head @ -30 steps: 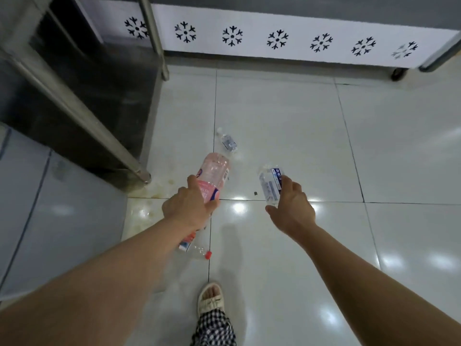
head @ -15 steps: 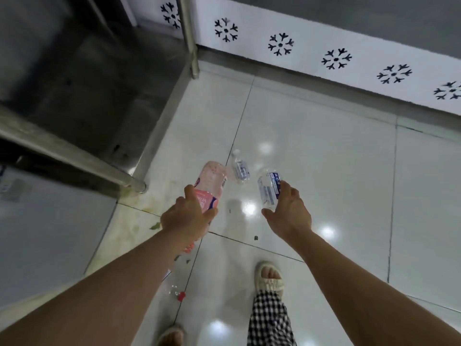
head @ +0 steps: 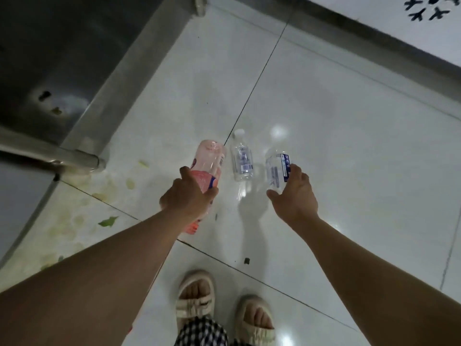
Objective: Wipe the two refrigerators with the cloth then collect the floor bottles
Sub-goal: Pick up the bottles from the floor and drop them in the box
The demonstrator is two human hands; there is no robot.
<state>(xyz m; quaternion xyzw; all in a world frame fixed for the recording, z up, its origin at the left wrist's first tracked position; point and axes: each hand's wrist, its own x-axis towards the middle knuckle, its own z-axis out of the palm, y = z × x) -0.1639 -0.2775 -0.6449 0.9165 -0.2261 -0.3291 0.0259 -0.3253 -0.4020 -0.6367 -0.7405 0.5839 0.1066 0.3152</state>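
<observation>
My left hand (head: 188, 199) grips a large pink-labelled plastic bottle (head: 208, 161), its base pointing away from me. My right hand (head: 295, 196) holds a small clear bottle with a blue and white label (head: 277, 169). Between the two, a small clear bottle with a white cap (head: 241, 157) lies on the white tiled floor (head: 349, 146), cap away from me, touched by neither hand. Both arms reach forward over the floor.
A stainless steel unit (head: 50, 71) with a tubular leg (head: 74, 158) stands at the left. Green scraps and stains (head: 107, 221) litter the tiles beside it. A white panel with snowflake marks (head: 424, 11) runs along the back right. My sandalled feet (head: 219, 313) are below.
I have stepped forward and the view tilts further down, so the lying bottle is nearer, now between my hands. The small bottle with a red cap behind my left arm has dropped from view.
</observation>
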